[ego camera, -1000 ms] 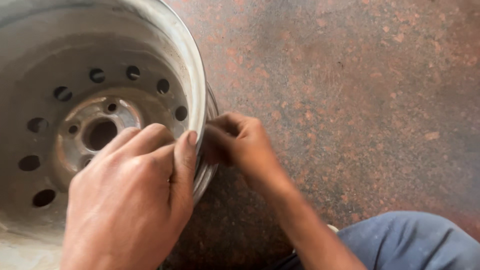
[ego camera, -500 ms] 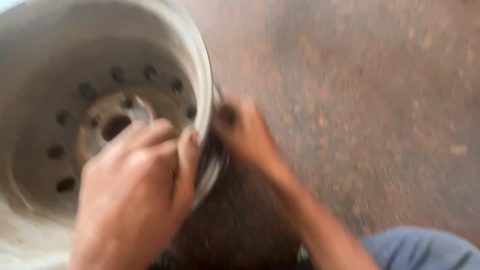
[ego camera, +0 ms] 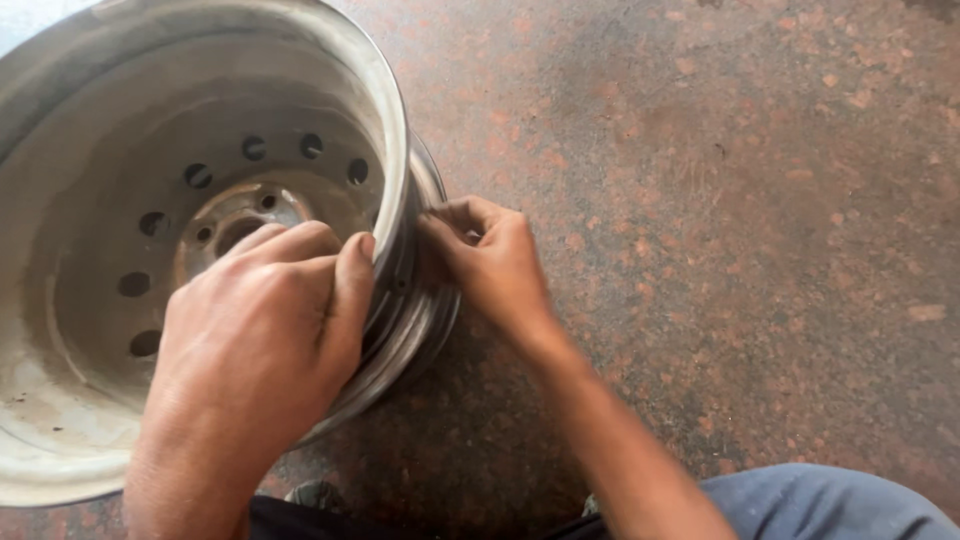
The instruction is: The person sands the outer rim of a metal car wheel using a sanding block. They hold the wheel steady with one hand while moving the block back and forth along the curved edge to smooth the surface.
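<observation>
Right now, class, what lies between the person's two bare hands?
In the head view, the upper lip of the round silver steel wheel rim separates the left hand, inside, from the right hand, outside.

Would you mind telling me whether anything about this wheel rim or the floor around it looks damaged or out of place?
Nothing stands out. The steel wheel rim lies on the speckled floor, dusty and scuffed inside but with no visible dent. The left hand rests over its edge; the right hand pinches at its outer wall.
</observation>
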